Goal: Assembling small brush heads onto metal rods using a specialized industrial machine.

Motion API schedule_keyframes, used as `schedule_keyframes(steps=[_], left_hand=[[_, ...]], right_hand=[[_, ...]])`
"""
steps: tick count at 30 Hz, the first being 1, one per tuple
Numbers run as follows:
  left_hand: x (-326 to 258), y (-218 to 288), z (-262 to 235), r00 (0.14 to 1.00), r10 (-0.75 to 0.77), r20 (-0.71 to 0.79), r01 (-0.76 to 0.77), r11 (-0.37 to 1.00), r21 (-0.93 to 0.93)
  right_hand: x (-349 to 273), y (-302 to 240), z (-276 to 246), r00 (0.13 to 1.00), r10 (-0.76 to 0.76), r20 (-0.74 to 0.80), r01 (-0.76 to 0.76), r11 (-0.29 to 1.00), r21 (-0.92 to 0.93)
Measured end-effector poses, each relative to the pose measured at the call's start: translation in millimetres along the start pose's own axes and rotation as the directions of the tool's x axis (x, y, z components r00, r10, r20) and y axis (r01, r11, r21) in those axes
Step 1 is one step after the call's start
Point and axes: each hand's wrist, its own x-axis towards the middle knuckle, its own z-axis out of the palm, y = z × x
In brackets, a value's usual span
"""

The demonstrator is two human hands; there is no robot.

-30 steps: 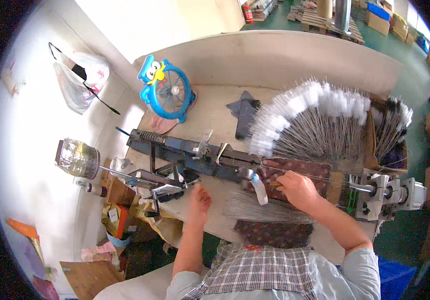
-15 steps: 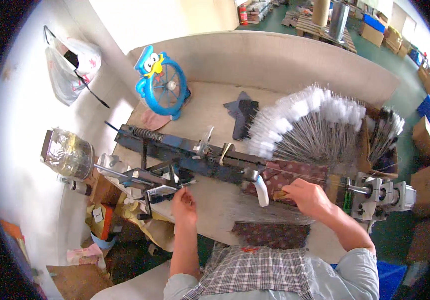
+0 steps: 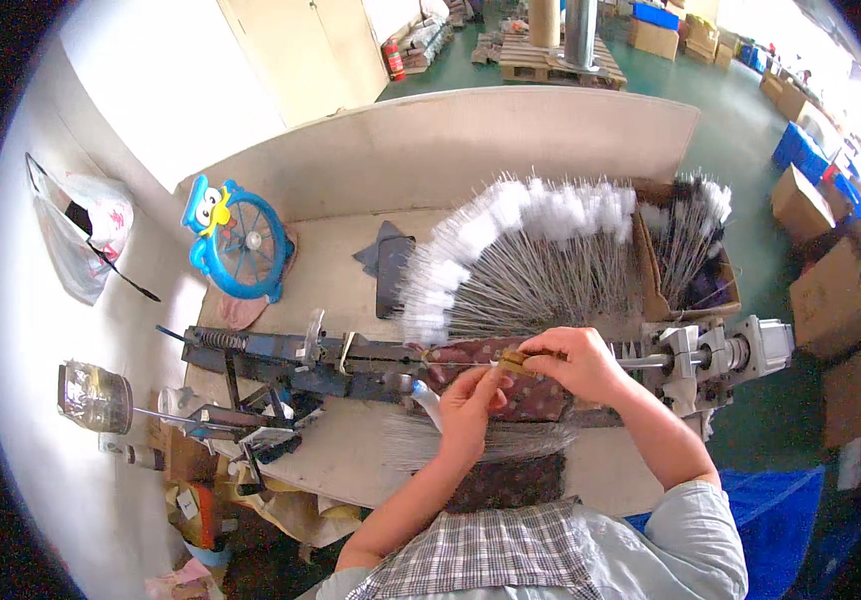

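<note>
My right hand pinches a small yellow-brown piece at the middle of the bench. Close beside it, my left hand has its thumb and forefinger pressed together; what they hold, if anything, is too small to make out. A thin wire runs along the long dark metal bar toward my fingertips. Below both hands lies a dark red patterned cloth. A white lever handle stands just left of my left hand. Loose thin wires lie nearer to me.
Many white-tipped wire brushes fan out behind the bar, beside an open carton of more brushes. A motor unit sits at the right, a blue toy-like fan at the back left. A low board edges the bench's far side.
My left hand has left the clamp mechanism on the left and come right, beside my right hand. The right hand keeps the yellow-brown piece. The whole view has shifted and turned.
</note>
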Motion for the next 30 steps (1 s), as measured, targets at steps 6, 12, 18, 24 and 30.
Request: schedule_keyframes(steps=[6, 12, 18, 24, 30], left_hand=[[2.1, -1.8, 2.7, 0.998, 0.014, -0.066, -0.016, 1.0, -0.024], [-9.3, 23.9, -9.0, 0.96, -0.002, -0.279, -0.035, 0.991, -0.127], [-8.5, 25.3, -15.9, 0.977, -0.077, -0.2, 0.027, 0.971, -0.239], [-9.6, 22.7, -24.0, 0.994, -0.034, -0.102, 0.025, 0.996, -0.088], [-4.3, 27.9, -23.7, 0.993, -0.109, -0.042, 0.087, 0.932, -0.353]], right_hand=[[-1.6, 9.9, -7.3, 0.966, -0.242, 0.086, 0.249, 0.965, -0.087], [21.8, -10.1, 22.8, 0.896, -0.435, -0.084, 0.371, 0.84, -0.395], [39.9, -10.0, 56.3, 0.944, -0.329, 0.017, 0.307, 0.86, -0.409], [44.0, -12.4, 56.3, 0.968, -0.247, 0.041, 0.249, 0.929, -0.275], [33.7, -23.3, 56.1, 0.964, -0.263, 0.029, 0.253, 0.883, -0.396]])
